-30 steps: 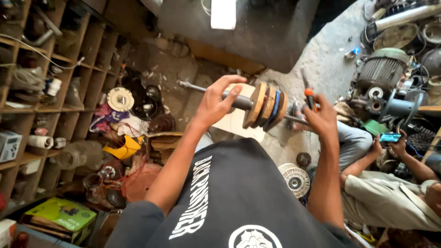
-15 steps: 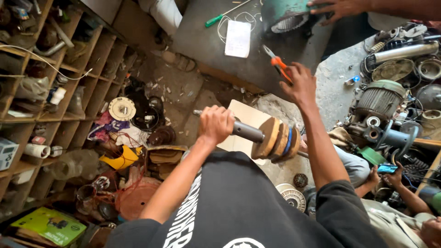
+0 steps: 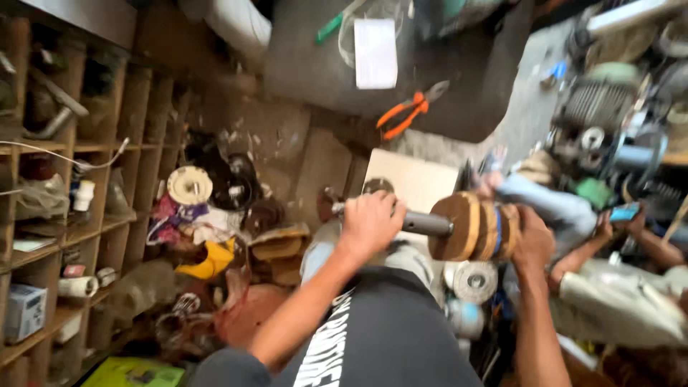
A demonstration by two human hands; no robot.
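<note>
My left hand (image 3: pixel 369 223) grips a grey metal shaft (image 3: pixel 426 223) near its left end. The shaft carries a stack of round wooden and brown discs (image 3: pixel 473 228) with a blue ring among them. At the right end of the disc stack my right hand (image 3: pixel 532 240) is wrapped around that side. Orange-handled pliers (image 3: pixel 408 112) lie on the dark grey bench (image 3: pixel 473 86) beyond, apart from both hands. The view is blurred.
Wooden cubby shelves (image 3: pixel 93 186) with parts fill the left. Scrap, a white disc (image 3: pixel 189 185) and a yellow piece (image 3: pixel 208 264) litter the floor. A seated person (image 3: pixel 609 287) holding a blue phone (image 3: pixel 625 212) is at the right, beside a motor (image 3: pixel 598 107). A white paper (image 3: pixel 375 53) lies on the bench.
My right hand has let go of the orange pliers, which now lie on the bench, and has come down onto the right end of the disc stack. The view shifted downward.
</note>
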